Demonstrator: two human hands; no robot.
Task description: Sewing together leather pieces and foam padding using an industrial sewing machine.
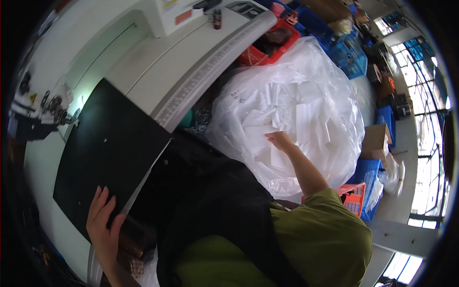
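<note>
With right hand (279, 140) fingers curled, grip unclear, among white slips (287, 119) in the clear plastic bag (239, 105) right of the counter (143, 57), pinch one slip while the left hand (103, 222), fingers spread flat, steadies the black sheet (110, 153).

The right hand (278, 140) has its fingertips buried among the white slips in the clear plastic bag (306, 86), so its grip cannot be judged, the black sheet (103, 153) conceals the bench (158, 62) surface beneath it, and the small items near the left hand (103, 225) are too blurred to identify.
</note>
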